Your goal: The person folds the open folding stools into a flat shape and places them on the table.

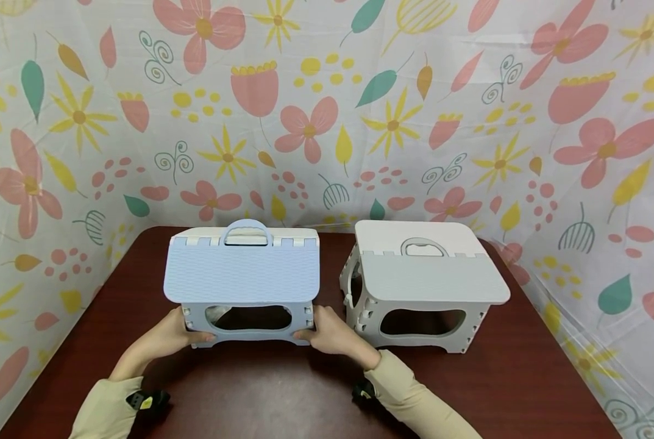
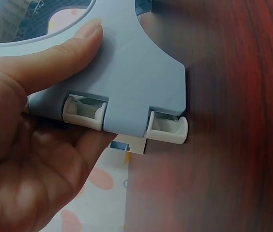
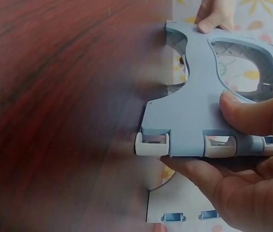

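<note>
A folding step stool (image 1: pixel 242 271) with a light blue top half and carry handle stands unfolded on the table, its white rear half behind. My left hand (image 1: pixel 167 334) grips its left front leg corner, thumb across the blue front panel (image 2: pixel 127 72). At the opposite corner my right hand (image 1: pixel 333 332) holds the same panel, thumb in front and fingers behind the hinge edge. White hinge knuckles (image 3: pixel 152 144) show along that edge in the right wrist view. Low on the legs, both hands sit close over the tabletop.
A second folding stool (image 1: pixel 433 277), white and pale grey, stands unfolded to the right of my right hand. The dark red-brown table (image 1: pixel 261 390) runs back to a flower-printed cloth (image 1: pixel 316 122) hanging behind and at the sides.
</note>
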The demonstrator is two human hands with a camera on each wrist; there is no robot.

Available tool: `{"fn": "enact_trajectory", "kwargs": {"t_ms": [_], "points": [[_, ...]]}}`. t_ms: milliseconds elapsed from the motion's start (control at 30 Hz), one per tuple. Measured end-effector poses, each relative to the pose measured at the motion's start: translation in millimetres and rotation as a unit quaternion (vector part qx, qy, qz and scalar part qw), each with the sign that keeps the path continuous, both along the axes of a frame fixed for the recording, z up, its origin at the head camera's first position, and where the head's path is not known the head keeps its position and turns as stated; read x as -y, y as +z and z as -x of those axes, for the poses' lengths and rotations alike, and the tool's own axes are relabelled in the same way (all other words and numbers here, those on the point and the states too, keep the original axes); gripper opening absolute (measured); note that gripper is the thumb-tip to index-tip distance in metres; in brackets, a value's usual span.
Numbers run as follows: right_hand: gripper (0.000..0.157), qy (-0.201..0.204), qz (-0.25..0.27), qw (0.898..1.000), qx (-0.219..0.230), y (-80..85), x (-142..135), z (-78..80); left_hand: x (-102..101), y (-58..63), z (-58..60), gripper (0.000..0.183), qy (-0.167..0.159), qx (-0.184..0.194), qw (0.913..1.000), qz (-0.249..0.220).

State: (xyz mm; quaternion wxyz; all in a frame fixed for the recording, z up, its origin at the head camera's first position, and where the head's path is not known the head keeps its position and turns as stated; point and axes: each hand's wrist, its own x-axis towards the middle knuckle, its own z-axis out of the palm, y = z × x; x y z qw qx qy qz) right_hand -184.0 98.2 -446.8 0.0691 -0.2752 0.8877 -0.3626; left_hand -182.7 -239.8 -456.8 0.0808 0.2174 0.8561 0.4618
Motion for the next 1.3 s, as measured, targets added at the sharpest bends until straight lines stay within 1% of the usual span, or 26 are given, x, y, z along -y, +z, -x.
{"fn": "enact_trajectory", "kwargs": {"t_ms": [67,233,467,533,600,867,1033,1200,1300], "points": [[0.028,0.001,0.0,1.0,-0.001,-0.3,-0.1,0.6,-0.2,0.2,0.0,0.074,-0.001,0.002,1.0,-0.002],[0.027,0.005,0.0,1.0,-0.006,-1.1,-0.4,1.9,-0.1,0.2,-0.2,0.073,-0.009,0.021,0.9997,-0.011],[0.028,0.008,0.009,1.0,-0.011,-0.5,-1.0,3.3,-0.7,0.3,1.1,0.072,0.004,-0.011,0.9999,0.003],[0.027,0.006,0.01,1.0,-0.009,-0.1,-0.9,3.2,-1.2,-0.2,1.6,0.071,0.005,-0.013,0.9999,0.005],[0.025,0.005,0.009,1.0,-0.008,-0.2,-0.9,3.2,-1.3,-0.4,1.9,0.07,0.005,-0.01,0.9999,0.006],[0.026,-0.001,0.0,1.0,-0.004,-0.8,-0.9,2.2,-0.8,-1.5,2.1,0.07,-0.002,0.017,0.9998,-0.004],[0.022,0.0,0.002,1.0,-0.003,-0.1,-1.1,2.2,-0.4,-2.6,2.4,0.069,-0.002,0.014,0.9999,-0.005],[0.022,0.001,0.002,1.0,-0.001,-0.9,-1.0,2.9,0.0,-4.3,1.8,0.069,-0.002,0.023,0.9997,-0.008],[0.022,0.0,0.002,1.0,0.001,-1.1,-1.1,2.9,-0.3,-3.9,1.2,0.07,0.003,0.023,0.9997,-0.004]]}}
